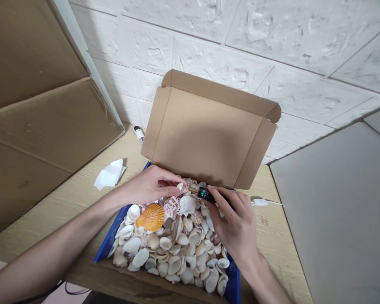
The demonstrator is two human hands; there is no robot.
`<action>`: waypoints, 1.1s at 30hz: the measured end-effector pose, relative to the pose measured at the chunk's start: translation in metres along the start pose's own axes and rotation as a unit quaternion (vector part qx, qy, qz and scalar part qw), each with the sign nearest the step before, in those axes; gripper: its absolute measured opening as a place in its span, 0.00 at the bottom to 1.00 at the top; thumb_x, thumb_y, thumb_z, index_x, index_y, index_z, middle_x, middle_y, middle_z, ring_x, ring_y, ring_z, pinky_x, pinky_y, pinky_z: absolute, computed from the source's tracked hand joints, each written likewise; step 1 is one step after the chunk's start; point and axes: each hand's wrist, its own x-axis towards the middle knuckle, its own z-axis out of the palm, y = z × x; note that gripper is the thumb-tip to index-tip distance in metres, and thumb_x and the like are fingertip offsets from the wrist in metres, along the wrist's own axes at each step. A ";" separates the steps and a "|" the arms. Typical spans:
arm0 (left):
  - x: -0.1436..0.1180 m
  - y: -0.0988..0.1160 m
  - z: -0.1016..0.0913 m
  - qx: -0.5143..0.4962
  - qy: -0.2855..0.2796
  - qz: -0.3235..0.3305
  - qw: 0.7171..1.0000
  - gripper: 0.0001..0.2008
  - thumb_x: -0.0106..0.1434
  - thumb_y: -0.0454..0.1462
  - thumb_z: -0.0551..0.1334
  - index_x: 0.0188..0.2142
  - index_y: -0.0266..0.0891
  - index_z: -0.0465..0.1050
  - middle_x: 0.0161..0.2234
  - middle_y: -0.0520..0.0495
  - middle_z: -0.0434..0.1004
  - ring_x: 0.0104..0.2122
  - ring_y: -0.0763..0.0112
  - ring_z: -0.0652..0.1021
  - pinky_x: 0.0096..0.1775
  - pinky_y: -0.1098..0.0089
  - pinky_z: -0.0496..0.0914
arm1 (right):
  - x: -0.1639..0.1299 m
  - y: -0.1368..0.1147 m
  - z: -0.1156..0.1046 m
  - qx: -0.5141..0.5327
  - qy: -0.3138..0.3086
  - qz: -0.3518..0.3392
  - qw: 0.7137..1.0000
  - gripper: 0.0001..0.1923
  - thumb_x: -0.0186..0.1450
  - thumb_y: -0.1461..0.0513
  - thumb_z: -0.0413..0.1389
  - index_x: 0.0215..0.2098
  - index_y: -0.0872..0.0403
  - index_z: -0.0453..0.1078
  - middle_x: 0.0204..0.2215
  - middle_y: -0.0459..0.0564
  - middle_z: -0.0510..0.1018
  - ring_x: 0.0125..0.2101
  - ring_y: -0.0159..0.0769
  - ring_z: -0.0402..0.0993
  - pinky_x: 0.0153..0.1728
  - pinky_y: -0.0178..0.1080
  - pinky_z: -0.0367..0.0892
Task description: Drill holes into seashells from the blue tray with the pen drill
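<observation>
Fingers: left hand [152,185] pinched on a small shell [180,186]; right hand [236,223] closed around a black pen-type tool [205,195].
Position: above the shell box [103,249].
Technique: shell to be held steady, tool tip applied lightly.

Left hand [152,185] pinching small shell [180,186], right hand [236,223] holding black tool [205,195], shell-filled box [231,278]

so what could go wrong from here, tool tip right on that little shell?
1. The left hand pinches a small shell at its fingertips; the tool in the right hand points straight at it, so a slip could catch the fingers.
2. The tool's white cable trails over the table edge and could snag.
3. Loose shells heap high in the box, so some may spill.
</observation>
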 end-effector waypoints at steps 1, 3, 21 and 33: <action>0.000 0.001 0.000 -0.016 -0.005 -0.012 1.000 0.17 0.65 0.42 0.61 0.45 0.31 0.79 0.36 0.42 0.81 0.31 0.70 0.76 0.32 0.75 0.69 | 0.000 0.000 0.000 0.000 -0.002 -0.001 1.000 0.18 0.64 0.68 0.57 0.52 0.52 0.70 0.41 0.52 0.79 0.38 0.37 0.72 0.38 0.41 0.67; 0.000 0.002 0.001 -0.044 -0.010 -0.033 0.998 0.17 0.65 0.42 0.61 0.46 0.32 0.79 0.37 0.42 0.81 0.32 0.70 0.76 0.34 0.74 0.69 | 0.000 0.001 0.000 -0.002 -0.006 -0.002 1.000 0.18 0.64 0.68 0.57 0.52 0.53 0.70 0.41 0.52 0.79 0.38 0.38 0.72 0.39 0.41 0.67; 0.000 -0.001 0.001 -0.078 0.003 -0.016 0.997 0.18 0.64 0.40 0.63 0.52 0.37 0.75 0.40 0.44 0.83 0.34 0.72 0.78 0.36 0.75 0.72 | -0.001 0.001 0.001 0.019 -0.018 0.012 1.000 0.17 0.64 0.66 0.58 0.52 0.55 0.70 0.40 0.53 0.79 0.37 0.37 0.74 0.37 0.40 0.69; 0.000 -0.005 0.002 -0.094 0.002 -0.003 0.996 0.18 0.65 0.41 0.63 0.53 0.39 0.75 0.42 0.46 0.83 0.37 0.72 0.79 0.39 0.75 0.72 | 0.000 -0.001 0.001 0.025 -0.018 0.023 0.999 0.16 0.64 0.64 0.58 0.50 0.56 0.71 0.38 0.53 0.80 0.36 0.37 0.75 0.37 0.40 0.72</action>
